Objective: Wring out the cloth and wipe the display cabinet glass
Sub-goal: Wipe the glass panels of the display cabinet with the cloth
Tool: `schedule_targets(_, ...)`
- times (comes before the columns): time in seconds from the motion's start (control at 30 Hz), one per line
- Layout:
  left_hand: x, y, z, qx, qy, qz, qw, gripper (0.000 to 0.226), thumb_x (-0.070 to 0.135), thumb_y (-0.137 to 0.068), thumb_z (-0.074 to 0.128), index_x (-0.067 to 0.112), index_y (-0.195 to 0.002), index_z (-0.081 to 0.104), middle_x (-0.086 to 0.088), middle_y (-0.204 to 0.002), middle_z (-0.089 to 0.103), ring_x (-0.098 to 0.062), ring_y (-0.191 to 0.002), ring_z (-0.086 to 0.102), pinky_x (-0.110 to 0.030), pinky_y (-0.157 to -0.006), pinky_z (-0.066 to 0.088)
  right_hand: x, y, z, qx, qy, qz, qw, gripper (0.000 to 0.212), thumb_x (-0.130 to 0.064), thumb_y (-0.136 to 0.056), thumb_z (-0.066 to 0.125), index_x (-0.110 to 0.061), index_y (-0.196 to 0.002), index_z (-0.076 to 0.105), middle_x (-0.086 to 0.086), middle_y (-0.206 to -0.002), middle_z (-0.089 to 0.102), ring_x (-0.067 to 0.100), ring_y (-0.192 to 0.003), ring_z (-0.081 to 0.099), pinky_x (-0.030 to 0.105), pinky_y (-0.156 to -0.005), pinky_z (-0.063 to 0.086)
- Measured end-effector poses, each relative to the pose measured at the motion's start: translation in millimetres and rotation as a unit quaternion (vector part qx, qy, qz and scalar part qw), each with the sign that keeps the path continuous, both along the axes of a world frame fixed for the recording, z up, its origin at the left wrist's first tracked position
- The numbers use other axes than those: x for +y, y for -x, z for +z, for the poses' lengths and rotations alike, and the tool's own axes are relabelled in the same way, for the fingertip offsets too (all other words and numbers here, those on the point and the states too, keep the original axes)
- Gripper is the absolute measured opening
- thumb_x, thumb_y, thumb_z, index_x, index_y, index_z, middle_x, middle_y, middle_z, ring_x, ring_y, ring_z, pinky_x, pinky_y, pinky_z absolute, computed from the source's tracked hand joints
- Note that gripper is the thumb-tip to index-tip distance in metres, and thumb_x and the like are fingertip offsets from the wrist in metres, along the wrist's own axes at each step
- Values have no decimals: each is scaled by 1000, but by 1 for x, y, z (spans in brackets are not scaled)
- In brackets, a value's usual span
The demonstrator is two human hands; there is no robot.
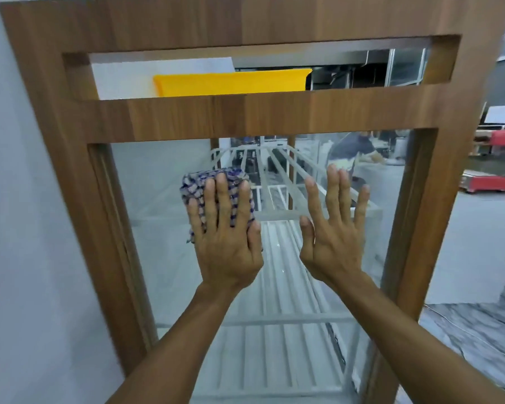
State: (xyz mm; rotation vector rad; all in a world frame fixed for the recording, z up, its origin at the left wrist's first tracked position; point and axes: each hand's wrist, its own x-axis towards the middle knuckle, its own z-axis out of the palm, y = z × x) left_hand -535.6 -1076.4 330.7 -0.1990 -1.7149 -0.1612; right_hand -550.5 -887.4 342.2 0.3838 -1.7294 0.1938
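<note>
Count: two bare hands, one cloth, one large glass pane (pixel 164 228) set in the brown wood-grain wooden frame (pixel 187 115) of the display cabinet. Behind the glass are white slatted shelves (pixel 274 287), at least two tiers. One flat yellow sheet (pixel 231 81) shows in the narrow upper opening.

The left hand (pixel 225 243) is flat, fingers straight and slightly spread. It presses the folded blue-and-white checked cloth (pixel 213 182) against the pane. The cloth lies under the fingers and palm. Its edge shows above the fingertips and beside the little finger, in the upper part of the pane, left of centre.

The right hand (pixel 333 237) holds nothing. Its fingers are straight and spread, palm toward the glass just beside the left hand. Contact with the glass cannot be told.
</note>
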Motion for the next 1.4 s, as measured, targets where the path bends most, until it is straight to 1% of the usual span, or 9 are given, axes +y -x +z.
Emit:
schedule_targets(0.1,56,0,7,0,82,-42,996,60,30,-106,43,15,-162,25,-15,-169,16,-28,-159,8,-54,-129,7,11,0,1,3,-10,14,1000,58,-29,-105,32,-6,-158,24,23,-165,21,29,-157,6,58,-126,4)
schedule_targets(0.2,67,0,-5,-20,141,-57,988,59,29,-107,42,17,-162,27,-13,-169,19,-25,-161,5,-51,-130,6,40,-3,1,-6,-24,-6,1000,57,-33,-107,33,-12,-159,25,20,-167,16,29,-157,3,60,-126,6)
schedule_targets(0.37,111,3,12,-1,50,-31,998,57,32,-109,35,16,-162,24,-15,-168,17,-28,-158,11,-52,-129,4,80,-11,8,3,-33,-32,999,56,-36,-106,42,-18,-159,33,20,-166,14,27,-157,0,55,-127,4)
schedule_targets(0.53,141,9,-2,-12,150,-53,987,58,31,-107,45,16,-161,32,-13,-169,22,-26,-160,12,-49,-130,5,128,-8,10,31,-26,-44,998,56,-23,-105,39,-6,-158,32,15,-166,17,27,-157,1,61,-125,11)
schedule_targets(0.6,138,9,-6,-5,117,-31,993,58,32,-107,44,17,-161,30,-13,-168,21,-25,-160,9,-50,-129,6,143,-6,10,36,-57,-1,998,57,-18,-104,37,-1,-157,25,15,-165,19,28,-157,5,58,-126,12)
schedule_targets(0.7,168,10,14,5,29,-22,999,58,33,-107,40,15,-161,27,-14,-168,18,-28,-158,11,-53,-129,6,146,-5,7,34,-18,41,998,57,-18,-104,32,5,-155,19,16,-165,17,29,-156,9,55,-127,12)
schedule_targets(0.93,171,8,-26,-29,192,-32,981,64,35,-108,41,20,-165,16,-11,-171,16,-25,-160,9,-50,-130,6,157,-1,-3,19,-2,134,991,53,-14,-106,32,7,-154,22,19,-163,20,35,-155,12,61,-124,22)
schedule_targets(1.1,186,11,20,-1,34,-18,999,59,33,-107,37,14,-162,25,-12,-169,15,-30,-158,14,-55,-129,10,155,-1,-7,19,17,162,986,52,-11,-105,33,8,-153,25,19,-163,22,34,-156,10,62,-122,25)
schedule_targets(1.4,204,12,-32,-25,142,-25,989,60,35,-111,32,17,-165,14,-11,-170,17,-26,-160,9,-51,-130,9,154,-3,-10,24,16,146,989,51,-13,-106,31,7,-152,28,22,-162,26,35,-156,12,63,-119,31)
